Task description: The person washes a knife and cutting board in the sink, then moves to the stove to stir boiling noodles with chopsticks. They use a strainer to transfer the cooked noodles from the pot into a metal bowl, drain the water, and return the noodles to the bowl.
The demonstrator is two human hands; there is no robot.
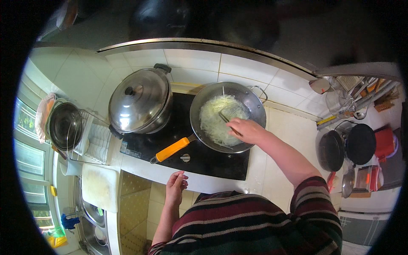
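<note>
A wok (257,108) with an orange handle (171,149) sits on the black cooktop (212,165). Pale, thin vegetable shreds (212,123) lie heaped in it. Over the wok, my right hand (247,129) is closed around the dark handle of a spatula (224,117). The spatula's head is down among the shreds, partly hidden by them. My left hand (175,187) hangs before the counter's front edge, close to the cooktop knob (185,157). Its fingers are loosely curled together with nothing visible in them, and it touches neither wok nor counter.
A large lidded steel pot (140,102) stands left of the wok. Farther left are a wire rack with a dark bowl (65,126), a white cutting board (100,187) and a sink (91,212). Pans (360,143) and utensils hang at right. A range hood edge (204,42) runs above.
</note>
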